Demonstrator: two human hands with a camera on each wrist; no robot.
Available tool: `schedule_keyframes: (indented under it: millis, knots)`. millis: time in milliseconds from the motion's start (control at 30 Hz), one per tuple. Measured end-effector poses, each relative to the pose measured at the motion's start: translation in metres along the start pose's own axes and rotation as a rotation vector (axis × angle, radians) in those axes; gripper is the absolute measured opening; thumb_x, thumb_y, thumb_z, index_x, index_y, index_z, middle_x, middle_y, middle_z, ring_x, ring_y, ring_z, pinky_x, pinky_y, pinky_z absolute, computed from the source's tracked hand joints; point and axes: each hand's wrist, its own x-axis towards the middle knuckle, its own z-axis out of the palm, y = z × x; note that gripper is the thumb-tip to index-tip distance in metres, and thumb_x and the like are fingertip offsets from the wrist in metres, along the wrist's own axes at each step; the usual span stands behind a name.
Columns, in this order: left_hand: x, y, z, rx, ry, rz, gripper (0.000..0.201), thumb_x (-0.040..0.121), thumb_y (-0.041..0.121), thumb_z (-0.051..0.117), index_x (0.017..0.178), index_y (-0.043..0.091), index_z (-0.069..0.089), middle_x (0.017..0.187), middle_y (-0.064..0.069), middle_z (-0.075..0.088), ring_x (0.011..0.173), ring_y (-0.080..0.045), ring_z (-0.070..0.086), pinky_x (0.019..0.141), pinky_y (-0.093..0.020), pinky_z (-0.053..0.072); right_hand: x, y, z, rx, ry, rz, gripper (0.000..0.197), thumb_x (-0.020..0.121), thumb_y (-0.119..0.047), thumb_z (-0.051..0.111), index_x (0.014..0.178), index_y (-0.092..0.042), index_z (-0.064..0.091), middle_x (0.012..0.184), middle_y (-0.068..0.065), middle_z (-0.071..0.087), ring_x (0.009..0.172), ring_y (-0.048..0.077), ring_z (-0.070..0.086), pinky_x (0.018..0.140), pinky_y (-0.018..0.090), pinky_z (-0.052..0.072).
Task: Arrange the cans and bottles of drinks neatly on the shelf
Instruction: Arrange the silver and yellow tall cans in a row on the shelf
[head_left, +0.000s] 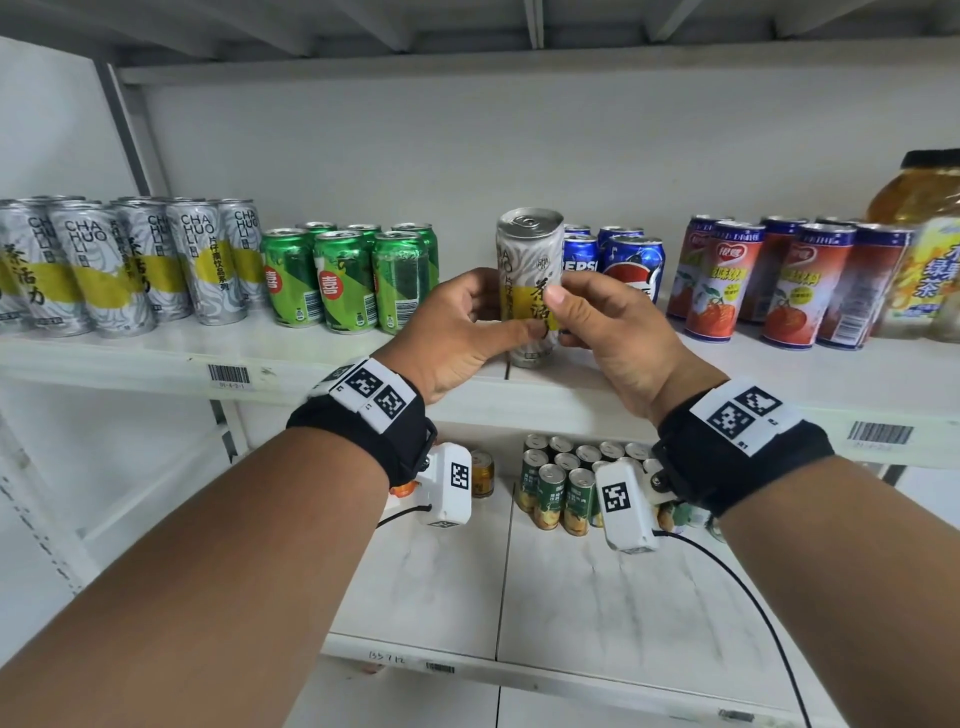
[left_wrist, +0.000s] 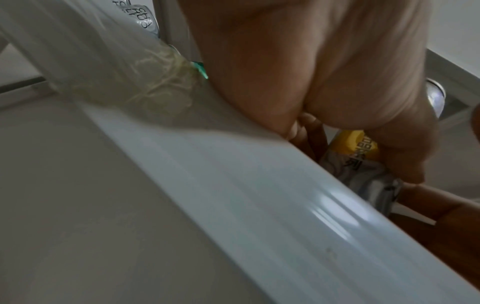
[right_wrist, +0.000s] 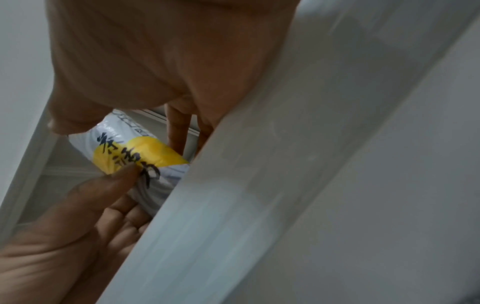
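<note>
A tall silver can with a yellow band (head_left: 530, 249) stands upright at the front of the upper shelf (head_left: 156, 358), in a gap between green cans and blue cans. My left hand (head_left: 501, 312) grips it from the left, thumb across the label. My right hand (head_left: 563, 317) grips it from the right, thumb on the front. The left wrist view shows the can (left_wrist: 363, 176) under my left thumb (left_wrist: 405, 156). In the right wrist view the can (right_wrist: 145, 148) lies between my right thumb (right_wrist: 72, 119) and fingers (right_wrist: 179, 127).
On the upper shelf stand several matching silver cans (head_left: 119, 265) at far left, green cans (head_left: 348, 280), blue Pepsi cans (head_left: 628, 260), red-orange cans (head_left: 779, 280) and a large yellow tea bottle (head_left: 930, 249). The lower shelf (head_left: 597, 597) holds small green cans (head_left: 566, 483) at its back.
</note>
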Motion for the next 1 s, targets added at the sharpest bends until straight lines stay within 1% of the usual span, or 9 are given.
schedule_keyframes:
  millis: [100, 200, 300, 433, 500, 567, 733, 900, 1000]
  knots:
    - [-0.001, 0.0, 0.002, 0.085, 0.019, 0.043, 0.054, 0.073, 0.029, 0.098, 0.12, 0.022, 0.071, 0.115, 0.004, 0.08, 0.11, -0.012, 0.075, 0.089, -0.021, 0.059, -0.001, -0.002, 0.003, -0.002, -0.016, -0.019, 0.036, 0.088, -0.043, 0.079, 0.118, -0.023, 0.074, 0.112, -0.004, 0.079, 0.098, 0.007, 0.074, 0.078, 0.019, 0.057]
    - [-0.001, -0.002, 0.005, 0.174, 0.03, 0.073, 0.058, 0.069, 0.041, 0.1, 0.118, 0.026, 0.072, 0.11, 0.002, 0.08, 0.104, -0.018, 0.075, 0.088, -0.043, 0.066, -0.004, -0.004, 0.006, -0.014, -0.01, -0.036, 0.043, 0.087, -0.038, 0.081, 0.124, -0.017, 0.071, 0.116, 0.002, 0.078, 0.108, 0.019, 0.075, 0.088, 0.033, 0.062]
    - [0.0, -0.003, 0.008, 0.235, 0.039, 0.104, 0.057, 0.069, 0.036, 0.099, 0.118, 0.027, 0.071, 0.108, 0.002, 0.079, 0.097, -0.018, 0.076, 0.084, -0.049, 0.066, -0.009, -0.003, 0.013, -0.129, 0.109, -0.176, 0.045, 0.087, -0.036, 0.084, 0.126, -0.017, 0.07, 0.115, 0.0, 0.078, 0.109, 0.021, 0.075, 0.098, 0.047, 0.06]
    - [0.004, -0.004, 0.013, 0.35, 0.057, 0.177, 0.061, 0.072, 0.014, 0.095, 0.125, 0.016, 0.066, 0.121, -0.005, 0.07, 0.108, -0.021, 0.071, 0.093, -0.042, 0.062, -0.017, -0.001, 0.026, -0.178, 0.245, -0.322, 0.06, 0.083, -0.035, 0.087, 0.135, -0.017, 0.062, 0.126, -0.004, 0.072, 0.116, 0.016, 0.07, 0.1, 0.036, 0.058]
    - [0.004, -0.005, 0.015, 0.329, 0.058, 0.195, 0.061, 0.075, 0.0, 0.09, 0.129, 0.008, 0.063, 0.122, -0.008, 0.071, 0.108, -0.018, 0.071, 0.092, -0.032, 0.061, -0.02, -0.003, 0.032, -0.216, 0.254, -0.345, 0.059, 0.085, -0.034, 0.087, 0.135, -0.016, 0.063, 0.125, -0.007, 0.072, 0.114, 0.013, 0.07, 0.099, 0.035, 0.058]
    - [0.004, -0.006, 0.014, 0.302, 0.039, 0.205, 0.063, 0.076, -0.009, 0.086, 0.132, 0.003, 0.06, 0.122, -0.012, 0.072, 0.107, -0.019, 0.07, 0.091, -0.03, 0.059, -0.023, -0.006, 0.037, -0.246, 0.241, -0.359, 0.054, 0.086, -0.031, 0.086, 0.135, -0.017, 0.065, 0.123, -0.01, 0.073, 0.113, 0.011, 0.07, 0.098, 0.035, 0.058]
    - [0.003, -0.003, 0.012, 0.289, 0.002, 0.159, 0.059, 0.079, 0.008, 0.089, 0.13, 0.016, 0.061, 0.121, 0.001, 0.075, 0.113, -0.016, 0.073, 0.096, -0.031, 0.06, -0.023, -0.011, 0.034, -0.217, 0.235, -0.299, 0.059, 0.095, -0.025, 0.078, 0.148, -0.011, 0.056, 0.136, 0.002, 0.069, 0.126, 0.014, 0.065, 0.108, 0.041, 0.054]
    - [0.0, 0.004, 0.021, 0.295, -0.007, 0.113, 0.046, 0.085, 0.013, 0.087, 0.126, 0.018, 0.066, 0.114, 0.005, 0.077, 0.103, -0.011, 0.074, 0.088, -0.024, 0.06, -0.023, -0.025, 0.026, -0.276, 0.271, -0.281, 0.046, 0.099, -0.03, 0.072, 0.141, -0.014, 0.059, 0.125, -0.002, 0.073, 0.116, 0.011, 0.07, 0.103, 0.041, 0.057]
    - [0.003, 0.017, 0.029, 0.261, -0.031, 0.064, 0.044, 0.082, 0.014, 0.092, 0.121, 0.014, 0.071, 0.107, 0.0, 0.08, 0.097, -0.015, 0.075, 0.082, -0.029, 0.063, -0.016, -0.042, 0.015, -0.426, 0.307, -0.245, 0.052, 0.091, -0.04, 0.079, 0.135, -0.02, 0.058, 0.117, -0.008, 0.071, 0.106, 0.004, 0.069, 0.096, 0.029, 0.058]
